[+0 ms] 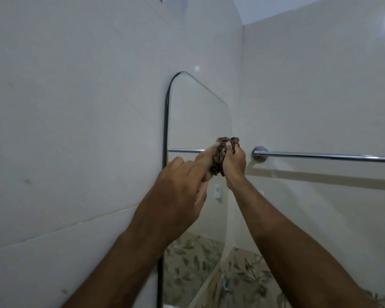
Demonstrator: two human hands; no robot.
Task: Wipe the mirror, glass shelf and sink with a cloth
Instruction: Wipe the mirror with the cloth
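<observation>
The mirror [196, 112], tall with rounded corners and a dark edge, hangs on the tiled wall to my left and is seen at a steep angle. My right hand [234, 162] grips a crumpled brown cloth [220, 157] and presses it against the mirror near its right edge, at mid height. The glass reflects that hand and cloth just to the left. My left hand [178, 187] is lower and closer to me, its fingers loosely bent toward the mirror's surface, with nothing seen in it. The glass shelf and sink are out of view.
A chrome towel rail [320, 156] runs along the far wall right of the mirror, its round mount close to my right hand. Leaf-patterned tiles [249, 276] and a chrome fitting [226, 285] show below. Pale tiled walls surround everything.
</observation>
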